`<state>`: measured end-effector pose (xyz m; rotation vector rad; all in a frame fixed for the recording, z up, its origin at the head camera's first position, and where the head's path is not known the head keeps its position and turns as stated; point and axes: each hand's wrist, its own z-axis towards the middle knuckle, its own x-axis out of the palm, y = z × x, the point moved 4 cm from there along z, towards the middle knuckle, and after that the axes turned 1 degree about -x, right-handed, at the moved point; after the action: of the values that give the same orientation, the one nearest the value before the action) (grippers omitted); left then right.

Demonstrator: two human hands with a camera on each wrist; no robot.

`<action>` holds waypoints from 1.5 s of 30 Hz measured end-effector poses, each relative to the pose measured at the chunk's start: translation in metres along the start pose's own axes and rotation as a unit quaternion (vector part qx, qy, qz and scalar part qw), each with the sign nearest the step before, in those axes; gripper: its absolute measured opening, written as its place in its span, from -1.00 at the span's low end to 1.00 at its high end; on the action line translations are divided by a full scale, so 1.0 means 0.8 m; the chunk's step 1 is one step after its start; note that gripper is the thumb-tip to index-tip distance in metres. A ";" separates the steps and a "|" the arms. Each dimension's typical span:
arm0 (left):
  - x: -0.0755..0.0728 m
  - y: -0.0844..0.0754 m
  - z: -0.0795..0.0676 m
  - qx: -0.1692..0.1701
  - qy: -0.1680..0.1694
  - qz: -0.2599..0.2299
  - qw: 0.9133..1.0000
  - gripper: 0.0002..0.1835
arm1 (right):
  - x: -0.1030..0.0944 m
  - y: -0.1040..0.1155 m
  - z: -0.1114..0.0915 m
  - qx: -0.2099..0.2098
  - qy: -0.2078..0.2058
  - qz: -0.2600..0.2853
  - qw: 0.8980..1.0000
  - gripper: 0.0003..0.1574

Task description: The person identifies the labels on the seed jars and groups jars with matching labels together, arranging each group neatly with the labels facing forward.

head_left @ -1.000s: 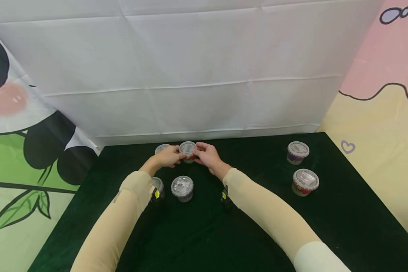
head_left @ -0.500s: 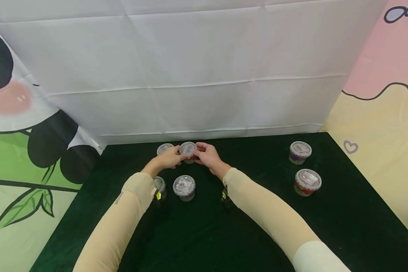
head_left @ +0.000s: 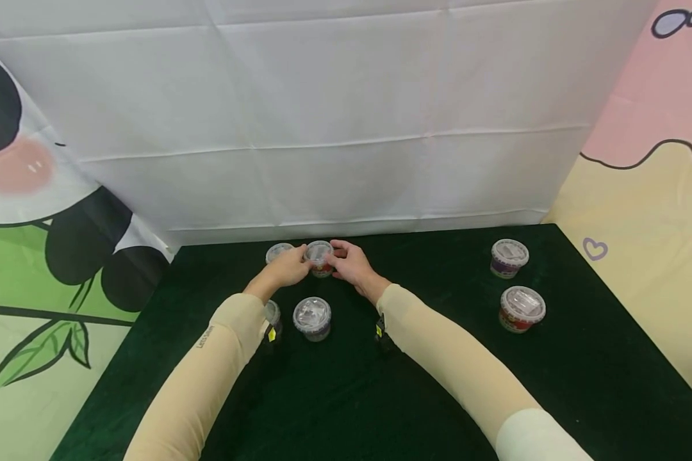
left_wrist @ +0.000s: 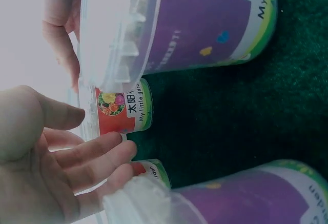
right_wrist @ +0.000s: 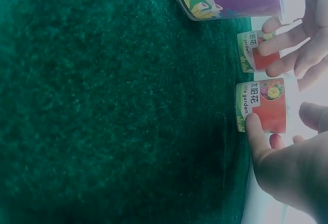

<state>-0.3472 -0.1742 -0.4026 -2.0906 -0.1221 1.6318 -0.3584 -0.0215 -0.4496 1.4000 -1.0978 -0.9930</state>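
Note:
Beyond the front pair of cups, a lidded plastic cup with a red flower label (head_left: pixel 322 268) stands at the table's back edge. My right hand (head_left: pixel 354 264) holds its right side, a finger along the label in the right wrist view. On the cup's other side is my left hand (head_left: pixel 288 267), fingers loosely extended near it in the left wrist view. A second red-labelled cup (head_left: pixel 278 250) stands to the left, partly hidden by that hand. Nearer me are two purple-labelled cups (left_wrist: pixel 205 24), one partly behind my left wrist.
On the right side of the dark green table (head_left: pixel 415 410) stand a purple-labelled cup (head_left: pixel 509 258) and, nearer me, a red-labelled cup (head_left: pixel 521 309). A white cloth (head_left: pixel 346 115) hangs behind the table. Printed cloths (head_left: pixel 640 269) flank both sides.
My left hand has turned slightly and its thumb has drawn back a little from the back cup. The right hand stays at the cup. The head view has shifted slightly.

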 end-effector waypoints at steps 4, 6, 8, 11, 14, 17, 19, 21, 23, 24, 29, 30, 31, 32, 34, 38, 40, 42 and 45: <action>0.000 -0.001 0.000 0.006 -0.013 0.018 1.000 -0.42 | -0.001 0.001 -0.001 -0.005 0.001 -0.013 1.000 -0.39; -0.001 -0.001 -0.002 0.005 -0.016 0.023 1.000 -0.42 | -0.001 0.002 -0.003 -0.005 0.002 -0.020 1.000 -0.40; -0.001 -0.002 -0.003 0.006 -0.020 0.027 0.999 -0.43 | -0.001 0.003 -0.004 -0.002 0.002 -0.023 1.000 -0.42; -0.001 -0.001 -0.003 0.007 -0.021 0.025 0.999 -0.43 | 0.000 0.003 -0.006 0.001 0.002 -0.030 1.000 -0.43; 0.000 -0.001 -0.003 0.009 -0.023 0.026 0.999 -0.42 | 0.000 0.004 -0.006 0.003 -0.001 -0.034 0.999 -0.43; 0.000 -0.003 -0.004 0.012 -0.028 0.033 0.999 -0.43 | -0.001 0.004 -0.007 0.003 -0.001 -0.038 0.999 -0.42; 0.000 -0.006 -0.006 0.014 -0.033 0.043 0.998 -0.43 | -0.002 0.004 -0.007 0.003 -0.001 -0.040 0.999 -0.41; -0.001 -0.010 -0.008 0.011 -0.034 0.057 0.998 -0.42 | -0.004 0.004 -0.008 0.001 0.001 -0.044 0.999 -0.39; -0.002 -0.015 -0.011 0.003 -0.035 0.075 0.997 -0.40 | -0.008 0.005 -0.009 -0.002 0.003 -0.051 0.999 -0.37; -0.003 -0.018 -0.013 0.000 -0.035 0.084 0.996 -0.39 | -0.010 0.005 -0.010 -0.004 0.004 -0.056 0.998 -0.36; -0.004 -0.033 -0.021 0.001 -0.045 0.123 0.991 -0.41 | -0.027 0.011 -0.016 -0.021 0.022 -0.105 0.994 -0.33; -0.004 -0.037 -0.022 0.004 -0.047 0.126 0.991 -0.43 | -0.031 0.013 -0.017 -0.025 0.028 -0.122 0.992 -0.32; -0.004 -0.040 -0.022 0.008 -0.049 0.128 0.990 -0.44 | -0.036 0.014 -0.018 -0.030 0.034 -0.140 0.989 -0.32; -0.003 -0.043 -0.023 0.012 -0.052 0.132 0.990 -0.45 | -0.041 0.016 -0.020 -0.036 0.041 -0.160 0.986 -0.32; -0.001 -0.050 -0.024 0.022 -0.056 0.130 0.990 -0.46 | -0.053 0.020 -0.024 -0.052 0.054 -0.205 0.976 -0.30; 0.004 -0.070 -0.026 0.055 -0.058 0.121 0.989 -0.49 | -0.079 0.029 -0.038 -0.089 0.082 -0.299 0.946 -0.26; 0.008 -0.082 -0.027 0.074 -0.054 0.111 0.990 -0.50 | -0.093 0.033 -0.047 -0.108 0.100 -0.340 0.929 -0.24; 0.011 -0.096 -0.027 0.089 -0.047 0.099 0.990 -0.49 | -0.106 0.037 -0.059 -0.131 0.119 -0.374 0.910 -0.23; 0.018 -0.123 -0.027 0.111 -0.038 0.085 0.989 -0.50 | -0.127 0.046 -0.079 -0.175 0.139 -0.410 0.884 -0.19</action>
<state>-0.3016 -0.0895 -0.3705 -1.9141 0.2094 1.7362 -0.3246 0.0909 -0.4060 1.6537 -0.0495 -1.4306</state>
